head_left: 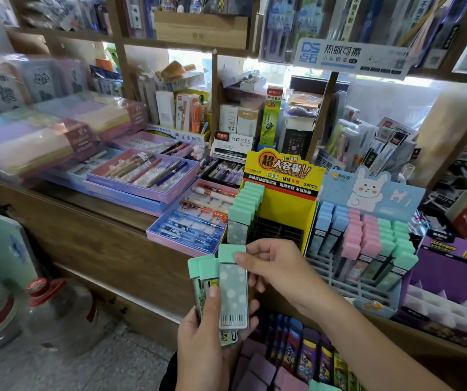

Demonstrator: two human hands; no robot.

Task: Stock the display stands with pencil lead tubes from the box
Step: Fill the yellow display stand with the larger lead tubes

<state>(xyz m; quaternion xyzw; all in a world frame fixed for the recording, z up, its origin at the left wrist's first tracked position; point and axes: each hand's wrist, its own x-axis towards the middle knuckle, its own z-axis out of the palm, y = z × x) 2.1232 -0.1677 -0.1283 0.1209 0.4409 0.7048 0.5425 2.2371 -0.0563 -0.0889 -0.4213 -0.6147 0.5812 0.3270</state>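
Note:
My left hand (207,334) grips a small stack of pencil lead tubes (202,273) with mint-green caps, held upright in front of the counter. My right hand (274,266) pinches the cap of the front tube (233,289), which has a daisy pattern and a barcode. Just behind stands the yellow display stand (283,176); a row of mint-capped tubes (245,210) fills its left column, and dark open slots show on the right. Beside it, the blue rabbit display stand (367,190) holds blue, pink and green tubes. The box of tubes (305,359) lies below my arms.
Pink and blue trays of pens (187,221) lie on the wooden counter (91,230) to the left. A purple display (458,266) stands at the right. Shelves of stationery rise behind. A clear water jug (54,314) sits on the floor at the left.

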